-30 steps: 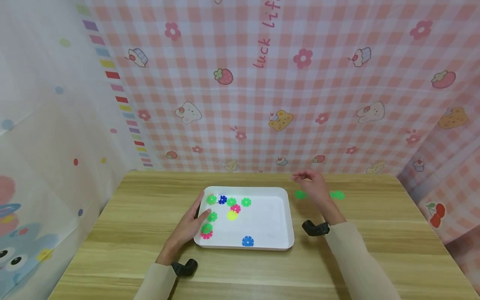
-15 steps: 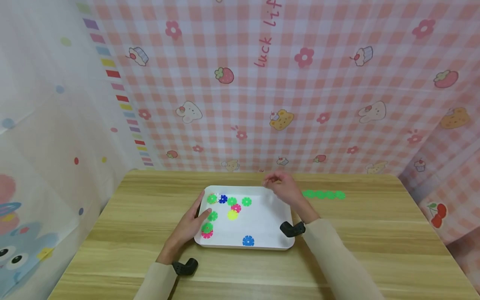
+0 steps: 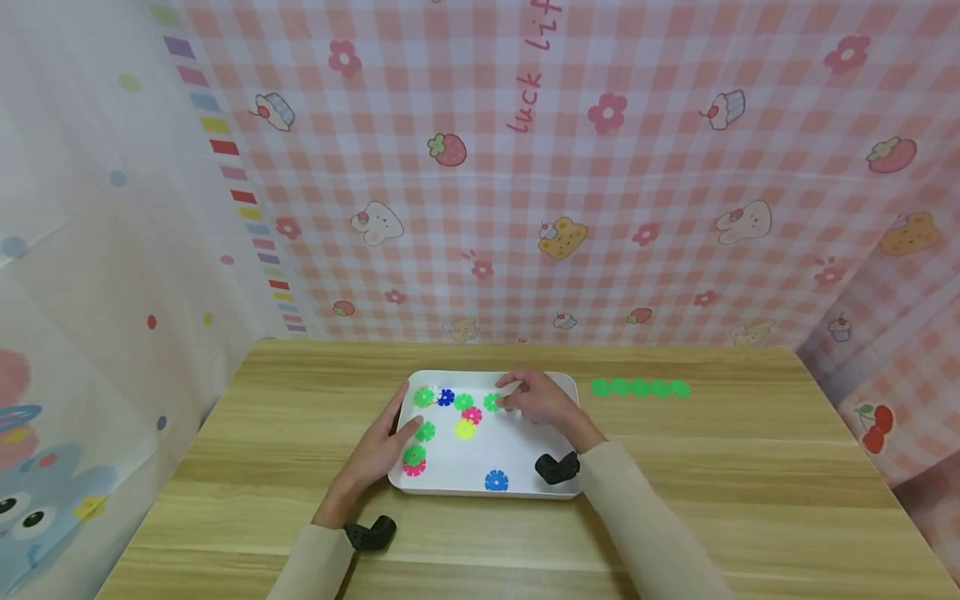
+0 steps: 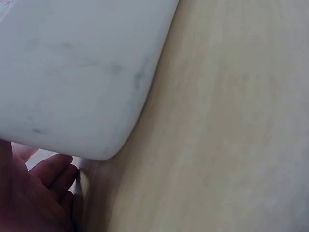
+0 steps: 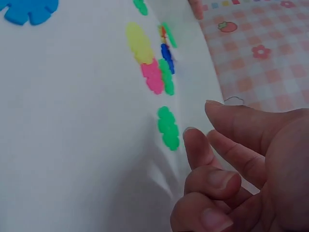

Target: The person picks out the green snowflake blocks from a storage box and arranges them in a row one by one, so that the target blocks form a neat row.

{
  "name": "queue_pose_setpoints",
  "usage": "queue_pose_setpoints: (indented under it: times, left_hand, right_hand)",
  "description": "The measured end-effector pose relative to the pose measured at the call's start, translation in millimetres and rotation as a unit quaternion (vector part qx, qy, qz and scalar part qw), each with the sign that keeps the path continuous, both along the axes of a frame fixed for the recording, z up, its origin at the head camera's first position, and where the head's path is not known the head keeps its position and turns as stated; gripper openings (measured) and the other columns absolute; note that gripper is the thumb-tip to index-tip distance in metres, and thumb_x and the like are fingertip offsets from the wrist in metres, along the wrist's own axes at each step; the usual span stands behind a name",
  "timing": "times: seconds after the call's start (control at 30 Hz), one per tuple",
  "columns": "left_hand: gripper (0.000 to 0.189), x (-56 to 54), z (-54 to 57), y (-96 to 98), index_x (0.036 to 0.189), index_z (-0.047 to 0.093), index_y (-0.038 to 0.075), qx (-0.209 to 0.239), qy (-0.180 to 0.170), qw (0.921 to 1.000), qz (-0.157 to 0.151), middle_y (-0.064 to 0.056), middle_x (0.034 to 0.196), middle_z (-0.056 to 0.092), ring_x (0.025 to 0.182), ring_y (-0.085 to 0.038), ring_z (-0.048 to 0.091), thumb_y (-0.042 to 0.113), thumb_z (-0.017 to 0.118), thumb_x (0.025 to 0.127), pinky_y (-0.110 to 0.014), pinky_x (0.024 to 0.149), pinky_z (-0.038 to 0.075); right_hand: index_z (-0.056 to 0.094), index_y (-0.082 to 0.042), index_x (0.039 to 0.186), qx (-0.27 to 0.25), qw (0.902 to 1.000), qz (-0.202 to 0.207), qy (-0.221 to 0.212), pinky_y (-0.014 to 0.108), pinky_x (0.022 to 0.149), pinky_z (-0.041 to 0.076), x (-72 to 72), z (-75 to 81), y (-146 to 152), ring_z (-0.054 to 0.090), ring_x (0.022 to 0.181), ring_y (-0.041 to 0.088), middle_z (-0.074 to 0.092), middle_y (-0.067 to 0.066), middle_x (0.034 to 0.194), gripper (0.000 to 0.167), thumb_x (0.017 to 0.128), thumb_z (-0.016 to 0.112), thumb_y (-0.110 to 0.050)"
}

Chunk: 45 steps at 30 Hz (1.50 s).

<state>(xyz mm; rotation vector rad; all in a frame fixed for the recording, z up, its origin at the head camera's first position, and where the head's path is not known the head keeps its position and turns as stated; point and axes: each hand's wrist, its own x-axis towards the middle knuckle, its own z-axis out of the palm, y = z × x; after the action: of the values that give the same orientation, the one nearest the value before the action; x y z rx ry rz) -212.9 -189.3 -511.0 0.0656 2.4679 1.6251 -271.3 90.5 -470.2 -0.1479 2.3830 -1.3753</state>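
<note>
My left hand (image 3: 381, 450) grips the left wall of a white tray (image 3: 450, 483), its thumb over the rim and its other fingers along the outside. In the left wrist view the tray's pale outer side (image 4: 87, 82) hides part of that hand. My right hand (image 3: 538, 402) hovers over the tray's far right part, holding nothing. Its thumb and index fingertip are apart, close to a green snowflake disc (image 5: 168, 128) on the tray floor. A yellow disc (image 3: 466, 429), a pink disc (image 3: 472, 415) and a dark blue disc (image 3: 446, 397) lie further left.
Several green discs (image 3: 640, 388) lie in a row on the wooden table (image 3: 720, 467), right of the tray. A blue disc (image 3: 497, 481) rests by the tray's near wall. A checked pink cloth (image 3: 480, 192) hangs behind the table.
My right hand has moved left from the row of green discs to above the tray, uncovering the whole row. My left hand has stayed on the tray.
</note>
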Motion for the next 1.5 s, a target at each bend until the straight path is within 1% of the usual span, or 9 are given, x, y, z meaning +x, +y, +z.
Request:
queue_pose_setpoints:
  times: [0.23,0.4,0.8,1.03,1.1,1.23,1.33,1.4,1.5]
  left_hand:
    - [0.069,-0.1,-0.1,0.3,0.161,0.01,0.03,0.002,0.005,1.0,-0.005,-0.002,0.167,0.009,0.153,-0.025,0.005,0.034,0.05,0.104,-0.049,0.124,0.006]
    - [0.07,0.4,0.7,0.1,0.161,0.009,0.03,0.0,-0.002,1.0,-0.001,-0.002,0.167,0.009,0.153,-0.025,0.004,0.036,0.05,0.104,-0.05,0.124,0.006]
    - [0.069,1.7,2.0,1.0,0.16,0.009,0.031,-0.003,-0.004,1.0,-0.002,-0.002,0.167,0.009,0.153,-0.025,0.004,0.036,0.049,0.104,-0.051,0.123,0.006]
    - [0.07,0.1,1.8,1.6,0.161,0.007,0.029,-0.008,-0.012,0.9999,0.002,-0.003,0.167,0.008,0.153,-0.026,0.004,0.035,0.049,0.105,-0.051,0.123,0.006]
    - [0.07,1.3,5.3,2.8,0.161,0.007,0.027,-0.009,-0.017,0.9998,0.003,-0.004,0.167,0.008,0.153,-0.026,0.004,0.033,0.049,0.105,-0.051,0.123,0.006]
    - [0.069,8.4,23.6,7.9,0.161,0.008,0.022,-0.004,-0.029,0.9996,0.003,-0.007,0.167,0.008,0.153,-0.028,0.003,0.027,0.048,0.105,-0.051,0.123,0.005]
    - [0.069,12.2,32.8,10.3,0.161,0.008,0.019,0.002,-0.028,0.9996,0.0,-0.011,0.167,0.008,0.153,-0.032,0.003,0.023,0.048,0.105,-0.053,0.123,0.005]
    - [0.069,11.2,29.9,9.6,0.161,0.008,0.019,0.001,-0.025,0.9997,-0.001,-0.01,0.167,0.007,0.153,-0.032,0.002,0.024,0.048,0.106,-0.053,0.123,0.004]
    - [0.069,6.3,17.2,6.5,0.161,0.008,0.023,-0.002,-0.021,0.9998,0.002,-0.007,0.167,0.007,0.153,-0.028,0.002,0.028,0.048,0.105,-0.052,0.123,0.005]
  right_hand:
    - [0.069,-0.016,0.119,0.039,0.9988,-0.021,0.02,0.027,0.063,0.045,-0.6,-15.9,-5,0.054,0.079,0.019,0.062,0.004,0.094,0.031,0.088,0.074,-0.019]
    - [0.07,-0.019,0.118,0.044,0.9983,-0.026,0.028,0.028,0.067,0.045,0.3,-17.9,-6,0.055,0.083,0.019,0.062,0.003,0.097,0.03,0.088,0.074,-0.019]
    - [0.071,-0.017,0.119,0.028,0.9991,-0.021,0.023,0.028,0.069,0.041,-1.7,-23.2,-5,0.051,0.078,0.018,0.061,0.002,0.098,0.029,0.09,0.072,-0.014]
    - [0.075,-0.016,0.108,0.033,0.9985,-0.022,0.038,0.028,0.068,0.04,-1.6,-24.0,-5,0.051,0.074,0.019,0.059,0.003,0.089,0.019,0.089,0.074,-0.014]
    - [0.075,-0.015,0.105,0.036,0.9981,-0.021,0.046,0.027,0.066,0.04,-1.6,-24.5,-6,0.051,0.072,0.018,0.058,0.004,0.084,0.017,0.088,0.075,-0.015]
    - [0.074,-0.015,0.102,0.038,0.9975,-0.023,0.054,0.026,0.063,0.04,-0.6,-24.6,-7,0.05,0.07,0.018,0.056,0.004,0.08,0.017,0.086,0.078,-0.014]
    - [0.074,-0.015,0.101,0.04,0.9973,-0.025,0.057,0.026,0.062,0.04,0.3,-24.5,-7,0.05,0.069,0.018,0.055,0.004,0.078,0.017,0.084,0.079,-0.013]
    - [0.074,-0.015,0.1,0.04,0.9972,-0.023,0.06,0.026,0.061,0.04,0.8,-24.7,-6,0.051,0.068,0.018,0.055,0.005,0.076,0.017,0.084,0.079,-0.012]
    - [0.073,-0.016,0.098,0.04,0.9974,-0.023,0.055,0.027,0.062,0.041,0.9,-25.5,-6,0.051,0.069,0.019,0.057,0.005,0.077,0.016,0.084,0.079,-0.012]
